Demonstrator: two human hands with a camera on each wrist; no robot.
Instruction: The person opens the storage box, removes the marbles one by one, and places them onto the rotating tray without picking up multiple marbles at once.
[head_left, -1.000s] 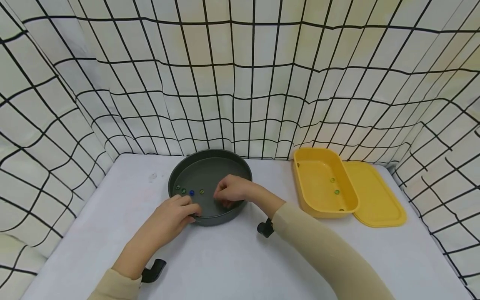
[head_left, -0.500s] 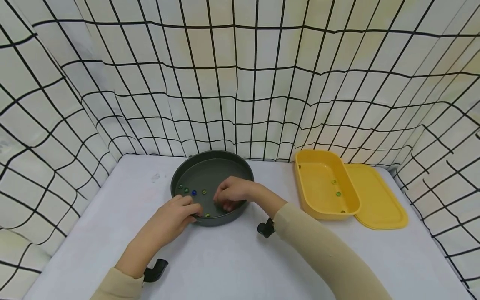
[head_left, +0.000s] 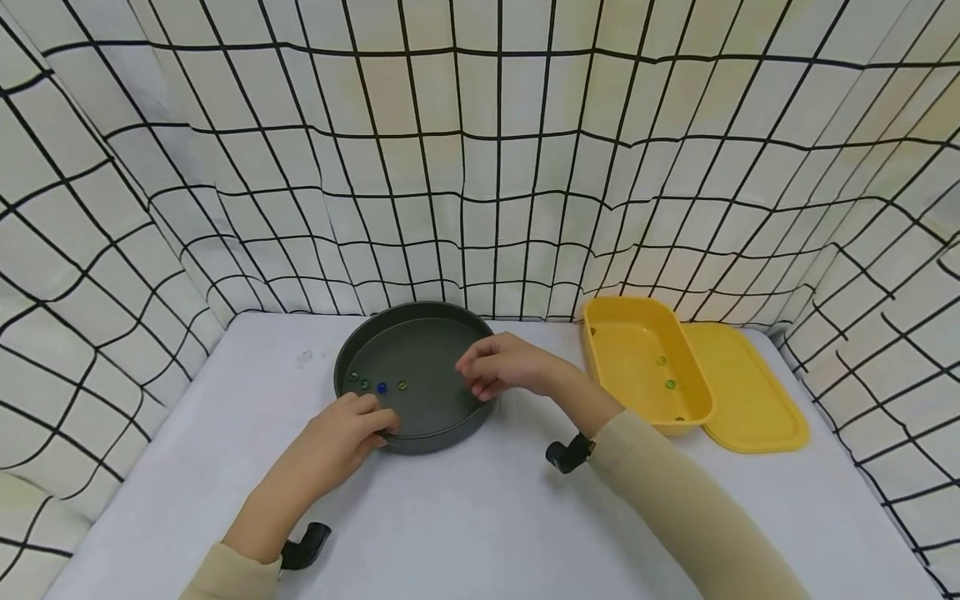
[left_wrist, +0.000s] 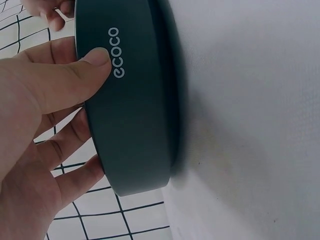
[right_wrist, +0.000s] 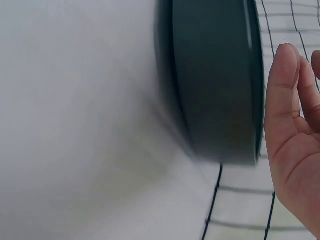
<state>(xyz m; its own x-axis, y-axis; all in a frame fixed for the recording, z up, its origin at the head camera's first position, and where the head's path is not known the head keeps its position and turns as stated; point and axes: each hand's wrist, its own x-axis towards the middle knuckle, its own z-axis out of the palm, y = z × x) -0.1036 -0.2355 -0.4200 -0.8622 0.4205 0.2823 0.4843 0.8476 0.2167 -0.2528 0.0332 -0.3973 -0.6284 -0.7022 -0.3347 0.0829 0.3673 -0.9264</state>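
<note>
A round dark green pan point(head_left: 431, 346) stands at the back left. Several glass marbles lie on its floor, among them a blue marble point(head_left: 382, 387) and a yellow-green marble point(head_left: 402, 386). My left hand point(head_left: 337, 437) grips the pan's near rim, its thumb point(left_wrist: 95, 60) on the outer wall and the fingers behind. Over the pan's right rim is my right hand point(head_left: 510, 367). In the right wrist view, the thumb point(right_wrist: 284, 75) meets a fingertip just outside the pan; I cannot tell whether a marble is between them.
To the right stands a yellow box point(head_left: 600, 367) with several marbles inside. Its yellow lid point(head_left: 757, 400) lies flat beside it, partly under the box. A wall covered in black-gridded white cloth point(head_left: 480, 208) rises behind the white table point(head_left: 465, 525).
My right hand has risen from the pan's floor and moved right to the rim. A marble seen near the front rim half a second ago is now out of sight. The left hand keeps its grip.
</note>
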